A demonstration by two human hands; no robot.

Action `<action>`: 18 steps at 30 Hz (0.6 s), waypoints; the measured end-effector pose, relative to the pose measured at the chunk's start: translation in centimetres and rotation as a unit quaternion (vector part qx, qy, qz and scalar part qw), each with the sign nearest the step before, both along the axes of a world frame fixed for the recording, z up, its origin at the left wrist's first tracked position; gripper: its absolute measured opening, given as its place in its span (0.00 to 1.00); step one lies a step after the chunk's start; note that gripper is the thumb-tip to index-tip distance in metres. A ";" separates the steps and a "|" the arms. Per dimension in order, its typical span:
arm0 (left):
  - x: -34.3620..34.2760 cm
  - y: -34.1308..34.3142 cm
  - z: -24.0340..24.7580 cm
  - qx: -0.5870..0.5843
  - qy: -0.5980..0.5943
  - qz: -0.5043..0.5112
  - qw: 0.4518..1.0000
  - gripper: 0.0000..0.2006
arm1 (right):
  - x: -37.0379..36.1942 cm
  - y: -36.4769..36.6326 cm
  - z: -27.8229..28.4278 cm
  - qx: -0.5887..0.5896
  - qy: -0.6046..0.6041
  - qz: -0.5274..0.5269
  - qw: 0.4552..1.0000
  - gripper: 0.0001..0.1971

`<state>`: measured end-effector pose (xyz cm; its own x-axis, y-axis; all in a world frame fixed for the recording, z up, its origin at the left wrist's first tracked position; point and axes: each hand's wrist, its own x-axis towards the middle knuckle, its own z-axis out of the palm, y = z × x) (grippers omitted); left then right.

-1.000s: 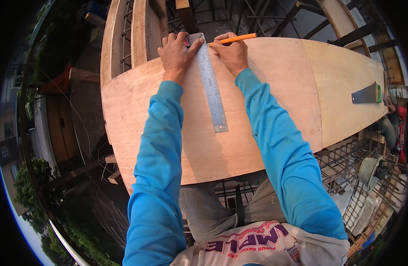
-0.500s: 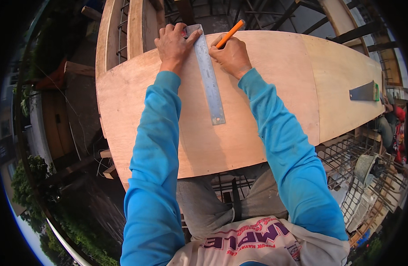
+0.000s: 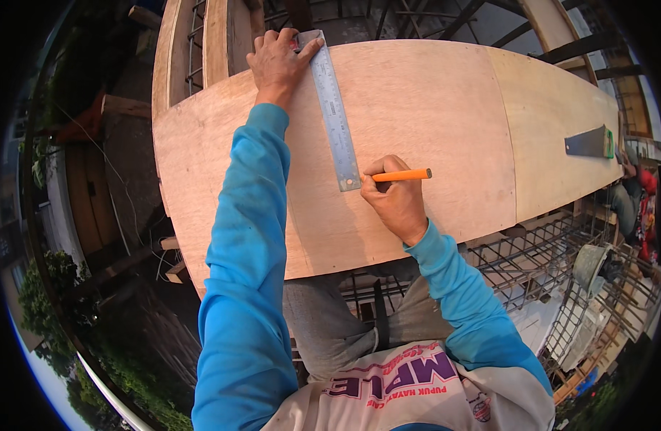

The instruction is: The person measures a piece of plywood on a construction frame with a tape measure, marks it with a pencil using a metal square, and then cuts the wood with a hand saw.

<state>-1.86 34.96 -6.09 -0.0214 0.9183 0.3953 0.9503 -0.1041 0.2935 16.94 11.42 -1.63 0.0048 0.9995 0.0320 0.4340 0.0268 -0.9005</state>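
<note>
A metal try square [image 3: 332, 108] lies on a pale plywood sheet [image 3: 431, 108], its blade running from the far edge toward me. My left hand [image 3: 280, 65] is closed on the stock at the far edge, thumb pressing near the top of the blade. An orange carpenter's pencil [image 3: 402, 174] is gripped in my right hand [image 3: 396, 201]. Its tip is beside the near end of the blade, at the right edge; whether it touches the wood I cannot tell.
A hand saw [image 3: 590, 143] with a green-edged handle lies at the sheet's right end. Rebar cages [image 3: 517, 262] and a grey bucket [image 3: 589, 267] are below at the right. Timber beams [image 3: 217, 43] stand beyond the far left edge. Another person [image 3: 625, 197] is partly visible at the far right.
My right hand has come down along the blade toward me with the pencil, from near the far edge to the blade's near end. My left hand still holds the square.
</note>
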 end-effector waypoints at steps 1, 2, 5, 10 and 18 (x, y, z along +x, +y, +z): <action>-0.1 0.1 0.0 -0.001 0.003 0.000 1.000 0.31 | -0.1 0.0 0.0 0.000 0.008 -0.004 1.000 0.05; -0.1 0.0 0.0 -0.004 0.006 0.001 1.000 0.31 | -0.2 -0.2 0.0 0.000 0.017 -0.007 1.000 0.05; -0.3 0.0 -0.1 -0.002 0.004 -0.004 1.000 0.31 | -0.9 0.8 -0.8 0.040 0.038 -0.031 0.998 0.06; 0.1 0.4 -0.1 0.003 0.009 -0.003 1.000 0.31 | -2.6 10.0 -1.7 0.112 0.004 -0.058 0.992 0.05; 0.0 0.3 -0.3 0.004 -0.015 -0.011 1.000 0.31 | -4.3 20.8 -2.6 0.183 -0.116 -0.065 0.974 0.06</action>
